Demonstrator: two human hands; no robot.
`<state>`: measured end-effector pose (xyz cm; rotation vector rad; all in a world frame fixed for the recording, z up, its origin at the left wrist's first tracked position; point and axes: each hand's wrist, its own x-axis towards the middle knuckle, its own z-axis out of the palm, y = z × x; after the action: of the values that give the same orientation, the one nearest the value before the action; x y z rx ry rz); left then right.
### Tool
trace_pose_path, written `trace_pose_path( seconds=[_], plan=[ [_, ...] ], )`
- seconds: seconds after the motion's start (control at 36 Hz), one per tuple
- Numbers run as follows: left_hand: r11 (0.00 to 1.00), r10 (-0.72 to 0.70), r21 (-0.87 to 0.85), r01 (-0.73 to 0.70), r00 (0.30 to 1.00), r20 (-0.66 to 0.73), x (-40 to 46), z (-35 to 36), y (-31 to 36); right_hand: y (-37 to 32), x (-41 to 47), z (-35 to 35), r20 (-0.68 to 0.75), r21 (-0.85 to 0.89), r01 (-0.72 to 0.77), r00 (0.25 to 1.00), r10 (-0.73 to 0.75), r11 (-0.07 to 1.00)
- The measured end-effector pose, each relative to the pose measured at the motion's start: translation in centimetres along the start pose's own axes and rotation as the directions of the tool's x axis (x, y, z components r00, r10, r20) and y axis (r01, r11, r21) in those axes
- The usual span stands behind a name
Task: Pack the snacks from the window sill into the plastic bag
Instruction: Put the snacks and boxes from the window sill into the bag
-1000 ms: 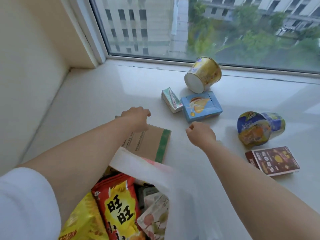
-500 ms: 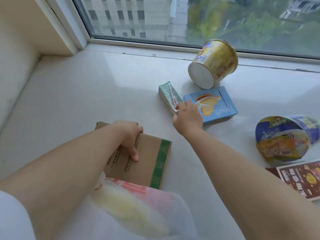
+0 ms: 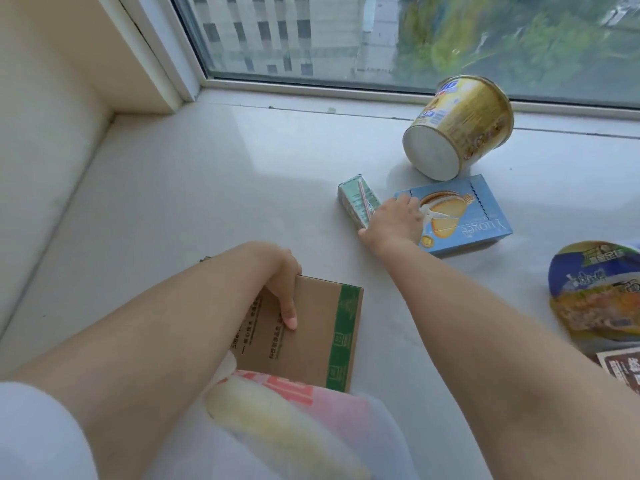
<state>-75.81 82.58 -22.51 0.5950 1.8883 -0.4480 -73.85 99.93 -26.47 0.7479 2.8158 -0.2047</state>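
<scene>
Right hand closing on the blue biscuit box; left hand steadying the cardboard box by the bag.

The right hand [image 3: 391, 225] lies over the near-left corner of the blue biscuit box [image 3: 464, 216], fingers spread on its top, thumb at the edge beside the green drink carton [image 3: 358, 199]; a closed grip is not evident. The left hand [image 3: 282, 289] grips the cardboard box [image 3: 311, 327], thumb on its top. The plastic bag [image 3: 311, 427] sits below the left hand. Recommend: clamp the box across its narrow sides, lift flat, avoid nudging the carton, and clear the gold cup [image 3: 457, 128] beyond the right hand.
</scene>
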Motion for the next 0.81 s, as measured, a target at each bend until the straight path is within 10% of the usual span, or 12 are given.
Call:
trace_pose_path(
  seconds=[0.17, 0.39, 0.58, 0.81],
  plan=[
    [0.989, 0.002, -0.149, -0.02, 0.993, -0.118, -2.5, 0.4, -0.7, 1.2, -3.1, -1.4, 0.124, 0.429, -0.191, 0.981, 0.152, 0.883],
    [0.957, 0.048, -0.249, -0.149, 0.927, -0.371, -8.7, 1.3, 0.5, 4.3, -9.7, -5.6, 0.398, 0.9, -0.394, 0.917, 0.019, 0.188],
    [0.931, -0.066, -0.272, -0.244, 0.619, -0.782, -15.8, 2.9, 1.1, 7.0, -16.8, -11.1, 0.267, 0.945, -0.266, 0.963, 0.018, 0.192],
    [0.853, -0.291, -0.35, -0.387, 0.203, -0.935, -25.1, 7.5, 1.9, 7.3, -25.8, -16.9, 0.073, 0.988, -0.071, 0.997, -0.006, 0.139]
  ],
)
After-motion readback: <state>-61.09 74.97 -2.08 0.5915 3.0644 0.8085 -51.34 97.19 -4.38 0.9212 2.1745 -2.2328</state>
